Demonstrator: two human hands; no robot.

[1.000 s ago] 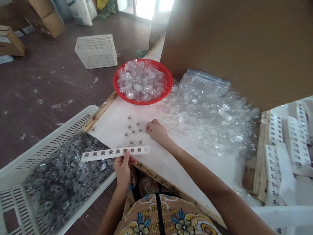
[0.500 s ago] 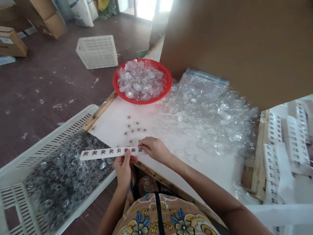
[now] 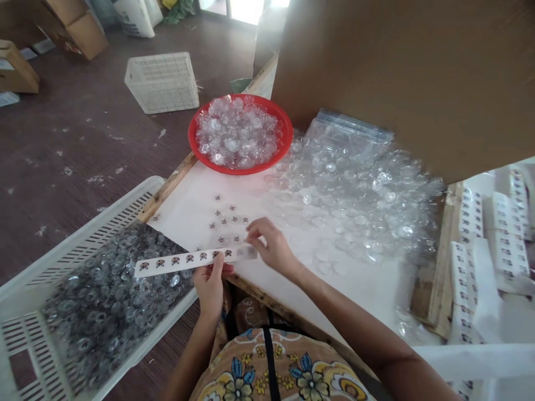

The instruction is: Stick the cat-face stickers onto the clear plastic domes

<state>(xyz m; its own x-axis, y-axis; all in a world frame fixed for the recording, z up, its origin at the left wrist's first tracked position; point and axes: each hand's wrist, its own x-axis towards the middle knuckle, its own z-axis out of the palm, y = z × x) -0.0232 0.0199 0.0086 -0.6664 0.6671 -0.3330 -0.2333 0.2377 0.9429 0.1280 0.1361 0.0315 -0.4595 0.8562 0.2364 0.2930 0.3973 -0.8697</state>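
Note:
My left hand (image 3: pixel 210 281) pinches a white strip of stickers (image 3: pixel 167 262) from below, thumb on top. A row of small dark animal-face prints runs along it, and its right end has no print. Just off that end, my right hand (image 3: pixel 270 245) is closed in a pinch at the fingertips. The sticker in that pinch is mostly hidden by the fingers. Beyond the hands, several small face stickers (image 3: pixel 223 221) lie spaced out on the white tabletop (image 3: pixel 188 195). Clear round plastic discs (image 3: pixel 355 184) spread over the table to the right.
A red basin (image 3: pixel 193 136) heaped with clear discs stands at the table's far left corner. Below the left edge sits a white crate (image 3: pixel 137 195) full of clear round pieces. Cardboard (image 3: pixel 401 72) rises behind the table. Sticker strips (image 3: pixel 507 239) lie in bundles at the right.
My right hand has drawn slightly right and up from the strip, and the print at the strip's right end is gone from it. My left hand keeps its hold.

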